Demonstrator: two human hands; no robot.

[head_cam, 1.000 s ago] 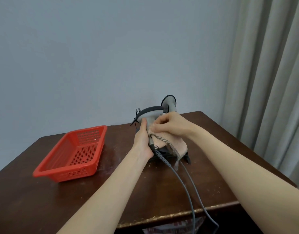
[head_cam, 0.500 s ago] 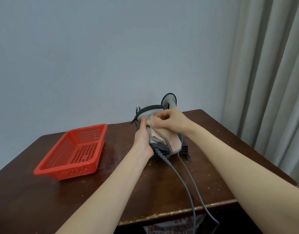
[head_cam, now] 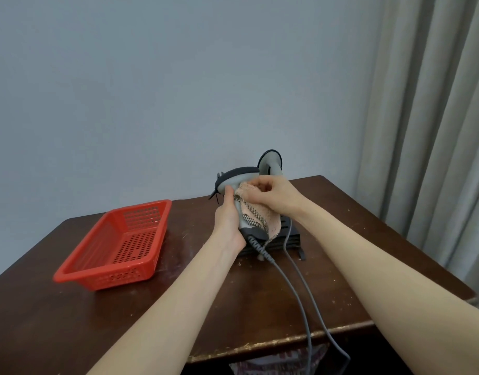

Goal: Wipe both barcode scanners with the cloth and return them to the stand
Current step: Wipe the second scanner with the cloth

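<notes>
The left hand [head_cam: 228, 223] is holding a gray scanner [head_cam: 238, 177] up above the tabletop [head_cam: 178, 320]. Its fingers are wrapping tight around the handle. The scanner's dark head is pointing toward 9 o'clock.

The right hand [head_cam: 276, 197] is pressing a pink cloth [head_cam: 260, 217] onto the scanner just under the head. Its fingers [head_cam: 256, 185] are pinching the cloth. The rest of the cloth is hanging down over the handle toward 5 o'clock.

A second scanner [head_cam: 270, 162] is sticking up at 12 o'clock from the right hand, just behind it. Its lower part is hiding behind the hand.

The black stand [head_cam: 287, 239] is sitting on the tabletop at 6 o'clock from the hands.

Two gray cables [head_cam: 300, 299] are running toward 5 o'clock and dropping over the near edge.

A red basket [head_cam: 119, 244] is sitting at 8 o'clock from the hands, well apart.
</notes>
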